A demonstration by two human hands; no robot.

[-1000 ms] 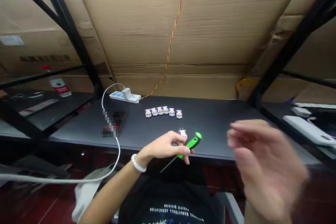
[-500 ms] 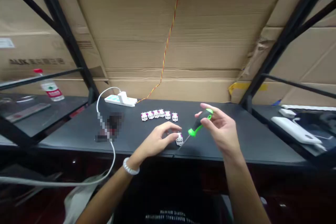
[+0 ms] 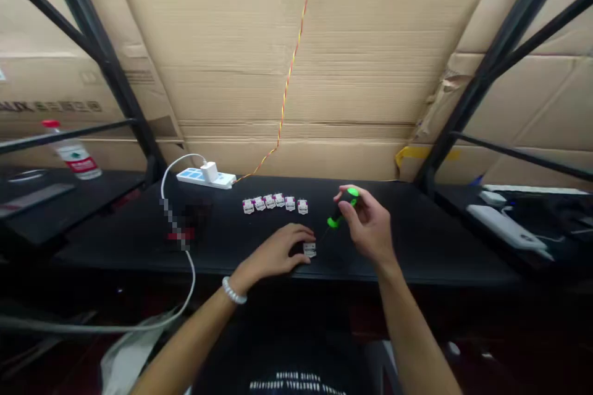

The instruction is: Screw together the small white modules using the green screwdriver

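Note:
My left hand (image 3: 282, 250) rests low over the black tabletop, thumb and fingertips closed around a small white-and-grey block-shaped part (image 3: 309, 250) near the front edge. In my right hand (image 3: 368, 222) is a screwdriver (image 3: 337, 215) with a black and bright green handle, gripped between thumb and fingers. Its thin shaft slants down and left toward the part; whether the tip touches it, I cannot tell. Beyond my left hand, several similar small white parts (image 3: 270, 201) with purple edges sit in a row.
A white power strip (image 3: 197, 177) with a plugged-in charger lies at the back left, its white cable (image 3: 192, 271) running over the front edge. Black metal shelf posts (image 3: 482, 74) flank the table. Cardboard (image 3: 231, 62) stands behind, and a bottle (image 3: 78, 154) is at far left.
The screwdriver and my right hand have moved left, and the shaft now points at the part's upper right side. The part has been turned, showing a greyer face. The view has shifted slightly.

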